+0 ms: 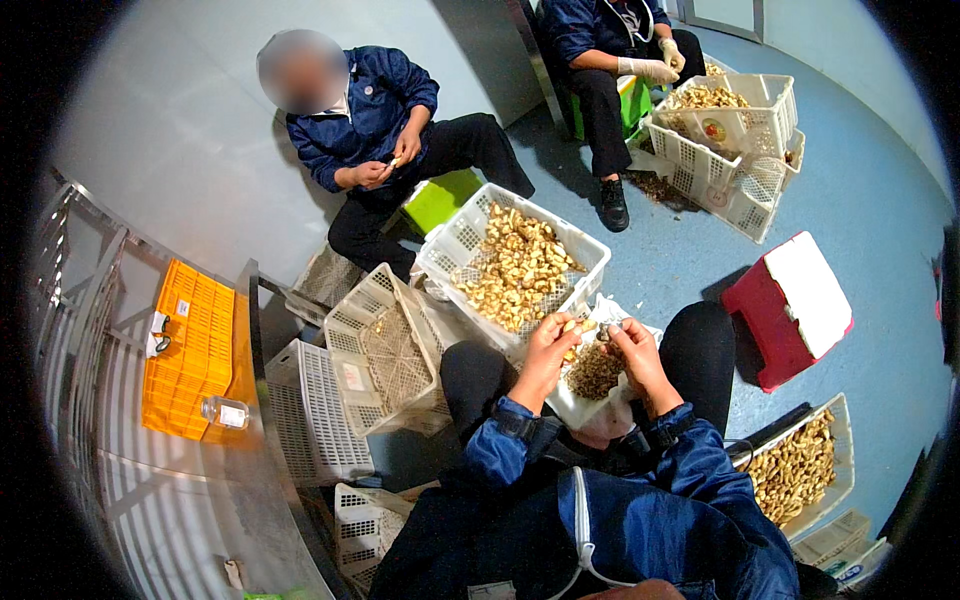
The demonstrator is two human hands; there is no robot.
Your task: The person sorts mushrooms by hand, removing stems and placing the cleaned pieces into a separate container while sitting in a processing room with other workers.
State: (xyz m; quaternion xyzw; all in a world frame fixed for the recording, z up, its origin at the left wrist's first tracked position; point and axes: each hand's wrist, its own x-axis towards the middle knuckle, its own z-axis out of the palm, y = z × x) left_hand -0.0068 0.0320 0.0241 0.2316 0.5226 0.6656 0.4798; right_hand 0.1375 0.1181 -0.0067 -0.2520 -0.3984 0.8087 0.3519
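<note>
My left hand [551, 355] holds a small pale-brown mushroom [582, 327] between thumb and fingers. Close beside it, my right hand [636, 352] pinches a small dark object [604, 334], perhaps a blade or a trimmed piece; I cannot tell which. Below both hands, between my knees, a white container [577, 411] holds a heap of brown trimmings [595, 372]. Just beyond, a white plastic crate [587, 251] contains many mushrooms [517, 262] with tan caps and pale stems.
An emptied-looking white crate [386, 360] stands at the left, near a steel table [277, 420] bearing orange crates [187, 349] and a jar [225, 412]. At right are a red-and-white stool [787, 311] and another mushroom crate [844, 450]. Two co-workers [360, 112] [600, 45] sit ahead.
</note>
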